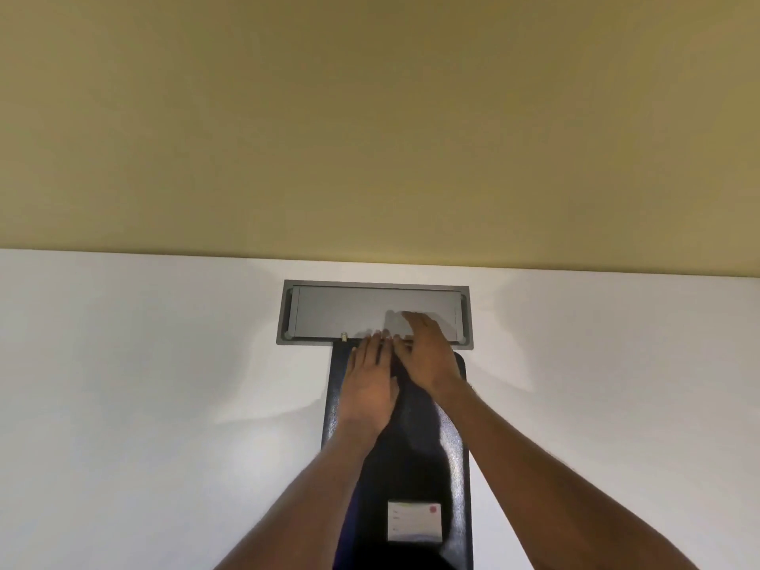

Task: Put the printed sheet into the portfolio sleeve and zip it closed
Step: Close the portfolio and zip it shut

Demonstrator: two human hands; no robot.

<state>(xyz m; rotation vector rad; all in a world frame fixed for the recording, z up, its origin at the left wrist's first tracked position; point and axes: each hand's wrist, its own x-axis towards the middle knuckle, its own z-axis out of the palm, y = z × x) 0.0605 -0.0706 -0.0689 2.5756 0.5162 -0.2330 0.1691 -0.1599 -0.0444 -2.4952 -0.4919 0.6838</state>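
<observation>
A dark portfolio sleeve (pixel 452 454) lies lengthwise on the white table (pixel 144 405), running away from me, with a white label (pixel 414 522) near its close end. My left hand (pixel 368 380) lies palm down on the sleeve's far left part, fingertips at the far edge, holding it down. My right hand (pixel 425 351) is at the far edge beside it, with its fingers curled over that edge; what they pinch is hidden. A small pale tab (pixel 344 335) shows at the sleeve's far left corner. The printed sheet is not in sight.
A grey recessed hatch (pixel 329 314) is set into the table just beyond the sleeve, and my right fingers reach over its lid. A yellowish wall (pixel 370 117) rises behind the table's back edge. White table surface extends on both sides of the sleeve.
</observation>
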